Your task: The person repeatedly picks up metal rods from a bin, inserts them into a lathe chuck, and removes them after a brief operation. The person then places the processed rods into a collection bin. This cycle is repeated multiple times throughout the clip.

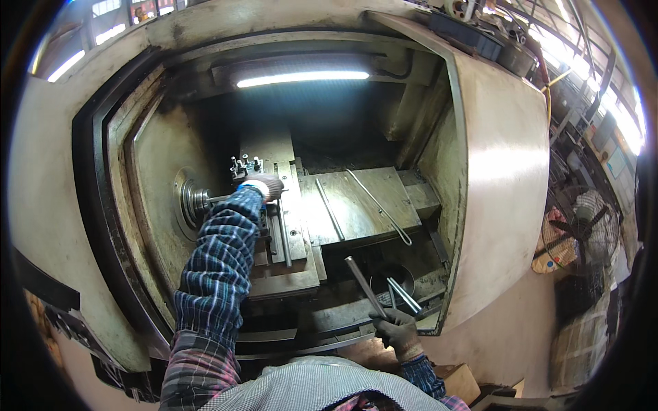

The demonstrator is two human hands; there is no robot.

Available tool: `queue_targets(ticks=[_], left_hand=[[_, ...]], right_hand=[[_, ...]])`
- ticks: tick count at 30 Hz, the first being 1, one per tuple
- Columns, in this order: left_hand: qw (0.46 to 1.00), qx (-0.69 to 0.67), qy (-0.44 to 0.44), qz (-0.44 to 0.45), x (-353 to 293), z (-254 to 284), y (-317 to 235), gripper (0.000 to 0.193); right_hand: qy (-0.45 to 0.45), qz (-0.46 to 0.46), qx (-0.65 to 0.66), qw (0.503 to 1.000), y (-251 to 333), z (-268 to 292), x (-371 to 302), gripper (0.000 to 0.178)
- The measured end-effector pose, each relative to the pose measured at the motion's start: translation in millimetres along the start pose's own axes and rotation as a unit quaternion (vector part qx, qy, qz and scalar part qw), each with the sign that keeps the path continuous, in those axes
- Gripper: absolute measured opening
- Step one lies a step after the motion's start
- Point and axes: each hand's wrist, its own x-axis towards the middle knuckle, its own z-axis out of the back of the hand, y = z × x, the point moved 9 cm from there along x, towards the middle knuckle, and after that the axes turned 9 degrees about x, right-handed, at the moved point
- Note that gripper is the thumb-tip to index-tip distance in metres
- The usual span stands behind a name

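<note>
My left hand, in a dark glove, reaches deep into the lathe beside the tool post. Its fingers look curled, and what they grip is hidden from view. A thin bar runs from the spindle chuck toward this hand, passing behind the sleeve. Low at the front, my gloved right hand is closed around the lower end of a metal rod, which tilts up and to the left. Just beyond that hand, shiny short rods lean at a round dark container.
On the flat metal plate lie a straight rod and a long hooked rod. Another bar lies along the carriage. The machine's sliding door stands at the right, with a caged fan beyond.
</note>
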Motion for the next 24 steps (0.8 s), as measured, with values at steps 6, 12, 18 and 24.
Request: queue_targets(ticks=[6,12,18,24], left_hand=[[0.937,-0.072,-0.340,-0.032,-96.0,131.6,-51.5,0.025],[0.743,-0.186,-0.643,0.003,-301.9,222.2,-33.3,0.029],[0.498,-0.535,-0.683,0.003,-469.7,150.7,13.4,0.023],[0.449,-0.517,-0.712,0.158,-601.6,53.4,19.5,0.038]], right_hand=[[-0.010,0.053,-0.190,0.980,32.8,-44.9,47.5,0.034],[0.010,0.166,-0.103,0.981,42.7,-101.4,121.6,0.033],[-0.023,0.092,-0.411,0.906,47.7,-139.9,204.0,0.053],[0.120,0.155,-0.474,0.858,118.5,-246.9,225.3,0.056]])
